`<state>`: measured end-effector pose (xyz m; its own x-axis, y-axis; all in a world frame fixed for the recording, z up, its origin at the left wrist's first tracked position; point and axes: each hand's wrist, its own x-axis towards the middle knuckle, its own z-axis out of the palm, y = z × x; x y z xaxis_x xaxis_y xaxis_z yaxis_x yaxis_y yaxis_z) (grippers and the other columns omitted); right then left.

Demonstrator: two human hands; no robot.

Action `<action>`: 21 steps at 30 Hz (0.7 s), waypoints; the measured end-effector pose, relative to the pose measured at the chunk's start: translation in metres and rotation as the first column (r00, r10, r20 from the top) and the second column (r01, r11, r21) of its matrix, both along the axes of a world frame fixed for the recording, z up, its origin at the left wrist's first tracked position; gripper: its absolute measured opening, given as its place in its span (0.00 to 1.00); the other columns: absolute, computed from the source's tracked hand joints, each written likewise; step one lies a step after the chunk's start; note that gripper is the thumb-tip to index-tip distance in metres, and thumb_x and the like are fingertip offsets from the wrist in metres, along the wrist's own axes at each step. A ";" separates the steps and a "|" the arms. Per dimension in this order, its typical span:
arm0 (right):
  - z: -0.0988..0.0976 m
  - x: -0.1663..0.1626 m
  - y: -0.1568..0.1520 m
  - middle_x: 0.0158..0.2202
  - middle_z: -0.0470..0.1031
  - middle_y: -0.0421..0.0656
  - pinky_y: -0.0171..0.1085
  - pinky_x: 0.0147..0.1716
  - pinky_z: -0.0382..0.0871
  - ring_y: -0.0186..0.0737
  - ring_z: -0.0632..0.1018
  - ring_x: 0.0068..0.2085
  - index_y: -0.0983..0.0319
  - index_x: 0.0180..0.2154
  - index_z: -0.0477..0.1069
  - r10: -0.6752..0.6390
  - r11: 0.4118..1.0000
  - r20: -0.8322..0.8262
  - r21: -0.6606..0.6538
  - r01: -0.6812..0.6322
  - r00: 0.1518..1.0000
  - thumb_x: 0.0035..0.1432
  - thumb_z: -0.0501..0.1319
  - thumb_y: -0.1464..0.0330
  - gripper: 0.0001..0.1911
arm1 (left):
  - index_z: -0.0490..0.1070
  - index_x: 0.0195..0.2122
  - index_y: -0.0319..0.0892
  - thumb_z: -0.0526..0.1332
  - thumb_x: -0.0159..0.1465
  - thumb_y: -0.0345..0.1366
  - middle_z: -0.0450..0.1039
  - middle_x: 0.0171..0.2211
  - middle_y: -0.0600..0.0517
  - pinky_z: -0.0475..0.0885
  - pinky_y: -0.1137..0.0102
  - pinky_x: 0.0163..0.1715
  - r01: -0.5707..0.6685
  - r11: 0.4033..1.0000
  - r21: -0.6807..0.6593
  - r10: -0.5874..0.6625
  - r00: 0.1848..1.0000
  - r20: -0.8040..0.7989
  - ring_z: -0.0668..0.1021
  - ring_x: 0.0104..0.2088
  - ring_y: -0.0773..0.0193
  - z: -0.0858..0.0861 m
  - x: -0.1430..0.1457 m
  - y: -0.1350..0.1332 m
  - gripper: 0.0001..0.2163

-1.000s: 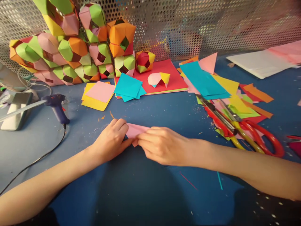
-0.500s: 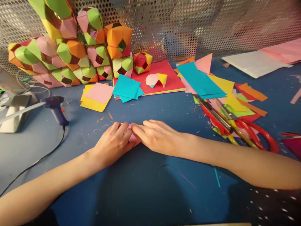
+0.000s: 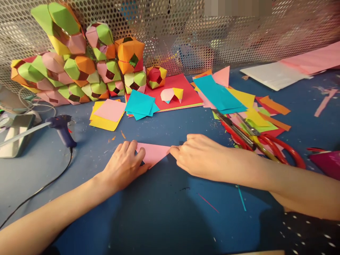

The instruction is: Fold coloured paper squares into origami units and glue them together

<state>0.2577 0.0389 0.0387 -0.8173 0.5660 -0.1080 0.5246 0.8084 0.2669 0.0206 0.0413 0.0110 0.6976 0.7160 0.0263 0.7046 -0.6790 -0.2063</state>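
A pink paper [image 3: 153,153] folded into a triangle lies flat on the blue table [image 3: 164,205]. My left hand [image 3: 124,166] rests on the triangle's left part, fingers lying flat and pressing it down. My right hand [image 3: 202,156] has its fingers curled, and the fingertips pinch or press the triangle's right corner. Both forearms reach in from the bottom edge.
Stacked paper balls [image 3: 79,63] stand at the back left against a perforated screen. Pink and yellow squares [image 3: 107,113], teal squares [image 3: 139,104] and a red sheet [image 3: 183,92] lie behind. Scissors and a cutter [image 3: 255,140] lie on scraps at right. A glue gun [image 3: 62,127] with its cord lies at left.
My hands were close together over the pink paper. The right hand has slid rightward along the top edge to the corner, and the flat pink triangle now shows between the hands.
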 end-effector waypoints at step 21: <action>0.014 0.007 0.049 0.33 0.79 0.43 0.39 0.30 0.62 0.45 0.77 0.35 0.56 0.36 0.77 -0.308 0.846 -0.114 -0.487 0.217 0.944 0.56 0.51 0.70 0.15 | 0.70 0.35 0.35 0.50 0.63 0.50 0.69 0.35 0.38 0.71 0.57 0.35 -0.041 0.997 0.070 0.037 0.998 0.058 0.73 0.36 0.50 -0.003 -0.005 0.000 0.21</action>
